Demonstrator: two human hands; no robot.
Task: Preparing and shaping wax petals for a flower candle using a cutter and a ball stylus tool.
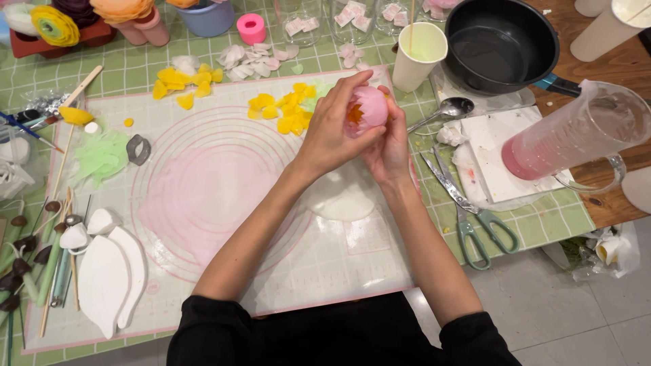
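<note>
Both my hands meet above the far right part of a translucent work mat (224,203) and cup a small pink flower bud (369,108) with an orange-yellow centre. My left hand (332,129) wraps its left side, fingers curled over the top. My right hand (390,146) supports it from below and behind. Loose yellow petals (285,112) lie on the mat just left of my hands. A flat white disc (342,196) rests on the mat under my wrists.
Green-handled scissors (468,210) and a spoon (451,108) lie right of my hands. A measuring jug (576,135) of pink liquid, a black pan (498,44) and a paper cup (419,54) stand at back right. White leaf-shaped moulds (108,271) and sticks sit at left.
</note>
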